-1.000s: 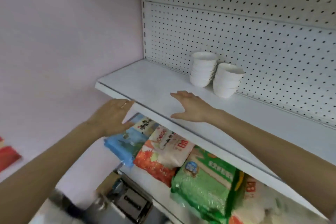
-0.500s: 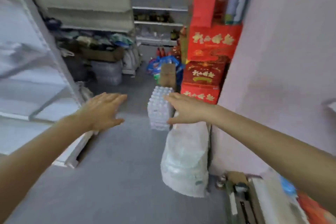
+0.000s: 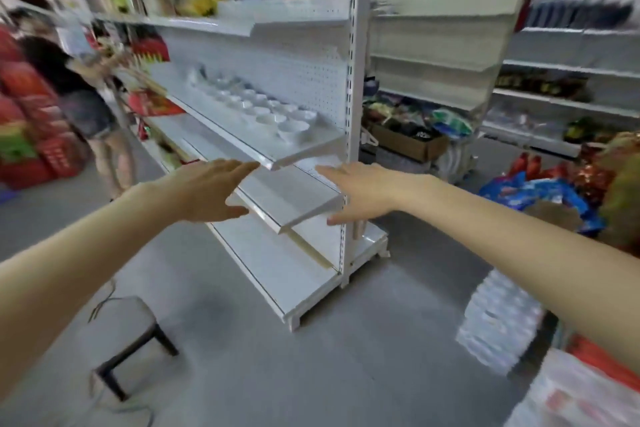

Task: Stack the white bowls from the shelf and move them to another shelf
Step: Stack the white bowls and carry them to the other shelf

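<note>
Two bare forearms reach out from the bottom corners of my view, and both hands are empty with flat palms and fingers spread wide. My left hand hovers palm-down in front of the white metal shelving unit, its fingertips close to the front lip of the bowl shelf, though I cannot tell if they touch. My right hand hangs just beside the unit's slotted end upright, thumb low, at the level of the bare middle shelf. Below my left arm a small dark square stool with a grey padded seat stands on the smooth grey concrete floor, and a thin cable trails past its legs. To the lower right sits a shrink-wrapped pack of clear water bottles, blurred by motion. Further in, the small round white bowls sit open side up in rows on the flat white shelf above the bare one, the nearest of them close to its end, against the perforated pegboard back panel. Beyond the unit, a brown cardboard box sits on the floor among bags of goods, and at far left a person in dark clothes stands by red cartons.
</note>
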